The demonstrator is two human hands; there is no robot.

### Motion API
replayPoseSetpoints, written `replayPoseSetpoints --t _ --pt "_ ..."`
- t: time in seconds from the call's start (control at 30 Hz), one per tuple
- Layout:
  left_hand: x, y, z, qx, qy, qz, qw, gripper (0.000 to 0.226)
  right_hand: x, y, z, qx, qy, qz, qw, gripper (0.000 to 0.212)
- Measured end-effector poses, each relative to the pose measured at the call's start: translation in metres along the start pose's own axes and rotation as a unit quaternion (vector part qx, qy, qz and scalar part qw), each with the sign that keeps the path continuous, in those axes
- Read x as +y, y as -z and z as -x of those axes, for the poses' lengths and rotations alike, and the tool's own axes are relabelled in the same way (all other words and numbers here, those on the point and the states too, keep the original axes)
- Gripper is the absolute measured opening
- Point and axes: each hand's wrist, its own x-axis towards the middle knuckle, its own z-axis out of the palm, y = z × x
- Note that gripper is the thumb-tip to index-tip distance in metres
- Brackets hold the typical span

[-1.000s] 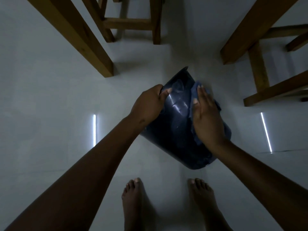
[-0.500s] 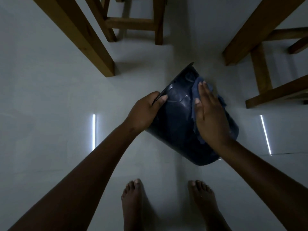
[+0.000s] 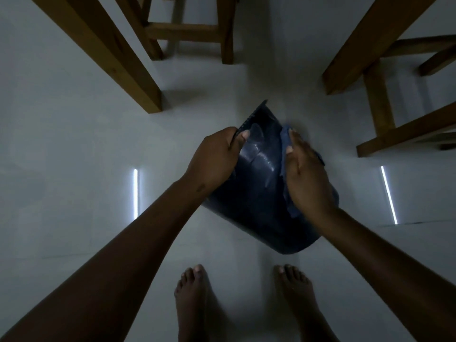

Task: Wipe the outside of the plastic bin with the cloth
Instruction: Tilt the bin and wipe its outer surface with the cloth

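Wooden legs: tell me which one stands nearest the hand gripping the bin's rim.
The thick slanted leg at upper left. Its foot meets the floor just up-left of the left hand on the bin; the other legs stand farther back or off to the right.

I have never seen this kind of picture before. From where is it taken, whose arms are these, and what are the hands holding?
There is no machine here. The camera sits on a person's head and looks forward and down, so you see that person's own two arms and, at the bottom, their bare feet on a pale floor.

The left hand keeps a grip on the rim of a dark plastic bin, thumb on the outer wall, other fingers hidden. The bin is tilted, its open end pointing away from the person; whether it touches the floor I cannot tell. The right hand lies flat and presses a blue cloth against the bin's outer wall, to wipe it.

Around them stand wooden furniture legs. The two bright lines look like lamp reflections on the floor.
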Motion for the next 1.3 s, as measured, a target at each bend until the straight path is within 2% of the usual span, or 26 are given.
replayPoseSetpoints --t 0.13,0.2,0.3,0.43,0.5,0.6,0.7,0.8,0.93,1.0,1.07,1.17,1.23,1.3 --pt "-0.001 -0.001 -0.002 -0.009 0.018 -0.001 1.000 0.044 -0.019 -0.025 0.061 -0.021 0.073 0.188 0.979 0.054" --pt "0.002 -0.002 -0.007 -0.011 0.018 0.005 1.000 0.041 -0.021 -0.038 0.084 -0.027 0.095 0.215 0.972 0.059" --pt "0.007 -0.002 -0.012 -0.020 0.015 -0.009 1.000 0.037 -0.019 -0.031 0.064 -0.024 0.104 0.198 0.974 0.056" --pt "0.006 -0.003 -0.011 -0.020 0.025 -0.022 0.999 0.036 -0.011 -0.011 0.009 0.019 -0.010 0.042 0.999 0.058" --pt "0.005 -0.002 -0.010 -0.020 0.032 -0.023 0.999 0.035 -0.009 -0.012 0.011 0.023 -0.023 0.053 0.998 0.060" --pt "0.000 -0.003 -0.013 -0.027 0.039 -0.029 0.998 0.034 -0.010 -0.025 0.053 -0.002 0.050 0.207 0.977 0.056" --pt "-0.002 -0.005 -0.016 -0.031 0.037 -0.027 0.998 0.035 -0.011 -0.040 0.085 -0.037 0.143 0.256 0.955 0.060" --pt "-0.001 -0.004 -0.015 -0.037 0.035 -0.019 0.999 0.036 -0.017 -0.031 0.061 -0.036 0.154 0.220 0.962 0.055" --pt "0.002 -0.002 -0.015 -0.044 0.034 -0.024 0.998 0.033 -0.016 -0.011 0.006 -0.004 0.037 0.063 0.997 0.056" --pt "0.001 -0.002 -0.015 -0.041 0.031 -0.025 0.998 0.033 -0.014 -0.012 0.009 0.006 0.013 0.053 0.998 0.058" --pt "-0.001 -0.002 -0.016 -0.040 0.037 -0.021 0.998 0.033 -0.015 -0.021 0.034 0.002 0.047 0.157 0.987 0.056" --pt "-0.005 -0.002 -0.014 -0.036 0.038 -0.015 0.999 0.035 -0.007 -0.040 0.079 -0.053 0.161 0.280 0.945 0.061" --pt "-0.008 -0.002 -0.011 -0.033 0.038 -0.003 0.999 0.035 -0.001 -0.046 0.090 -0.081 0.233 0.322 0.914 0.068" --pt "-0.010 -0.002 -0.009 -0.033 0.036 0.009 0.999 0.035 -0.002 -0.044 0.086 -0.086 0.242 0.325 0.910 0.067"
